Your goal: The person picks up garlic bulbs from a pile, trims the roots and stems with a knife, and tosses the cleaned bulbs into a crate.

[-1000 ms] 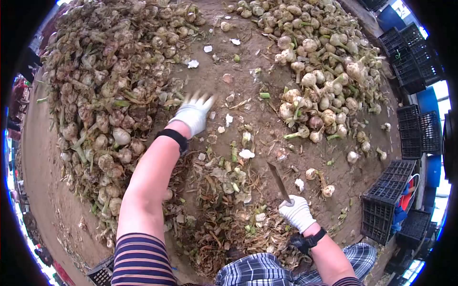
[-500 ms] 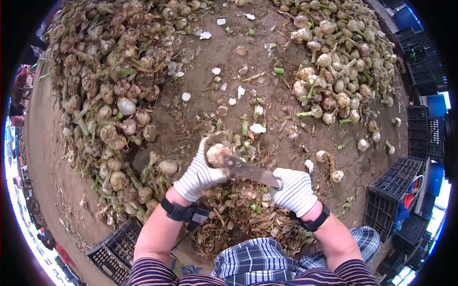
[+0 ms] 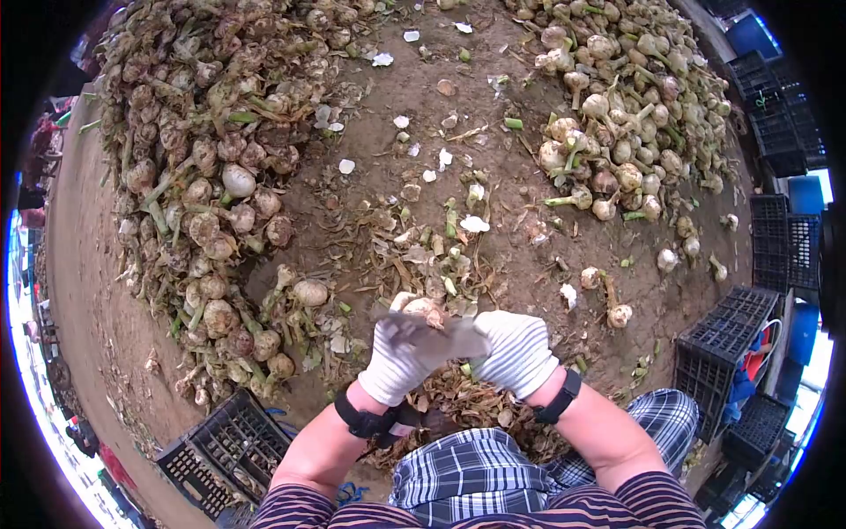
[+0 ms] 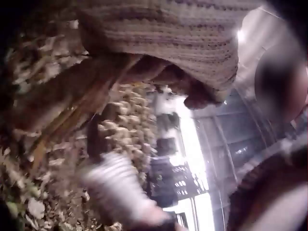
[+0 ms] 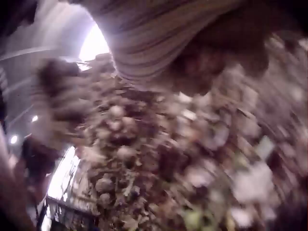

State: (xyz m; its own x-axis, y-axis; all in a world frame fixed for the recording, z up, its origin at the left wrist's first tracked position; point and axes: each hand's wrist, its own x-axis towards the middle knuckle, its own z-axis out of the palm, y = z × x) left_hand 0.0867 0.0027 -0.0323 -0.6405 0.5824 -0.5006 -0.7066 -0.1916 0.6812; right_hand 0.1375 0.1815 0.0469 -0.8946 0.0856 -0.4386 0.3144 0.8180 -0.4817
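Note:
My left hand (image 3: 388, 368), in a striped white glove, holds a garlic bulb (image 3: 426, 310) low in front of the lap. The right hand (image 3: 518, 354), gloved alike, grips a knife (image 3: 451, 342) by its handle. Its broad, dirt-stained blade points left and overlaps the left hand just below the bulb. Dry brown leaves (image 4: 62, 96) hang by the left glove in the left wrist view, and the right glove (image 4: 118, 180) shows blurred below them. In the right wrist view, motion blur and shadow hide the knife.
A large heap of untrimmed garlic (image 3: 203, 212) lies at left, a paler heap of garlic (image 3: 634, 132) at upper right. Trimmings (image 3: 467, 406) litter the ground under the hands. Black crates stand at right (image 3: 727, 339) and lower left (image 3: 231, 450).
The left hand came back from the left heap and took up a garlic bulb. Both hands then drew nearer the lap and each other, the knife crossing over in front of the left hand.

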